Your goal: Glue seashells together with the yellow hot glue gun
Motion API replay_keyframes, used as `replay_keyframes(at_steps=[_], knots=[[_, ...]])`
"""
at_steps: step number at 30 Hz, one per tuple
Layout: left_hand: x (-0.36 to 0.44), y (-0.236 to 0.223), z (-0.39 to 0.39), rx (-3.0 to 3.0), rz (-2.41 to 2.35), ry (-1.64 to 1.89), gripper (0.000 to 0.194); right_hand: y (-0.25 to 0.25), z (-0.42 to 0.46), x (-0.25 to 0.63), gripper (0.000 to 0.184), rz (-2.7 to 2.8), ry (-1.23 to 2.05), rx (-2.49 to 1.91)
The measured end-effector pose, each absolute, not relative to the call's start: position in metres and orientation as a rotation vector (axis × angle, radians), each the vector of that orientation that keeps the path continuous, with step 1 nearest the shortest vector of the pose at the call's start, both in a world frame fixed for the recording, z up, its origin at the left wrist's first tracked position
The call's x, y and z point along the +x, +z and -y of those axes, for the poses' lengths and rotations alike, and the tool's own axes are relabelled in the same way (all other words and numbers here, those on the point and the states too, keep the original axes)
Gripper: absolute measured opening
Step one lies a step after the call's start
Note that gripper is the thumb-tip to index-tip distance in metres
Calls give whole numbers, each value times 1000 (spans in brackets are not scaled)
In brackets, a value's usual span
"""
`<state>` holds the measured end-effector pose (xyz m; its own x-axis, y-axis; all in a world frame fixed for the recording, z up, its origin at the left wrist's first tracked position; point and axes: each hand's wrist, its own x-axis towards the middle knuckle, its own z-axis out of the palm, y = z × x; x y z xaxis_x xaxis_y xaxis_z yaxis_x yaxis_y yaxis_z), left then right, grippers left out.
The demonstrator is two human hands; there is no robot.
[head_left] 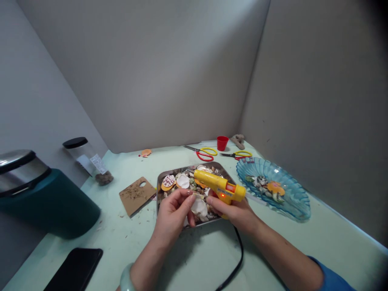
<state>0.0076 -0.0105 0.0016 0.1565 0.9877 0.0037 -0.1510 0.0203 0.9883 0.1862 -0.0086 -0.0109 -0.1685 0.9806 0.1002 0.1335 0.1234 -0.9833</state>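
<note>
Over the shell tray, my right hand (pixel 232 210) is wrapped round a yellow hot glue gun (pixel 212 180). An orange light glows on its side, and its nozzle points to the left. Thumb and fingers of my left hand (pixel 174 208) pinch a small pale shell piece (pixel 198 195), whose exact shape is too small to make out. My right thumb is close to that piece. Below both hands lies a metal tray (pixel 158 194) full of shells, among them a purple-spotted scallop shell (pixel 168 180) and white shells (pixel 182 181).
A blue scalloped dish (pixel 298 202) with shells stands right. Behind the tray are scissors (pixel 207 152), pliers (pixel 235 155) and a red cup (pixel 222 143). A brown board (pixel 136 198), clear jar (pixel 87 157), large green bottle (pixel 60 202) and black phone (pixel 77 268) are left. A black cord (pixel 239 258) trails forward.
</note>
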Motion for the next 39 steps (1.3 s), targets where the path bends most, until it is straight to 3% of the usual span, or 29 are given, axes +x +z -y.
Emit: replay_keyframes(at_steps=[11,39], knots=[[8,-2,7,1137,-980,1096,40,-8,12,184,17,1506,1033,-1130],[4,0,8,1142,-946,1147,32,-8,9,188,22,1561,1167,-1134]])
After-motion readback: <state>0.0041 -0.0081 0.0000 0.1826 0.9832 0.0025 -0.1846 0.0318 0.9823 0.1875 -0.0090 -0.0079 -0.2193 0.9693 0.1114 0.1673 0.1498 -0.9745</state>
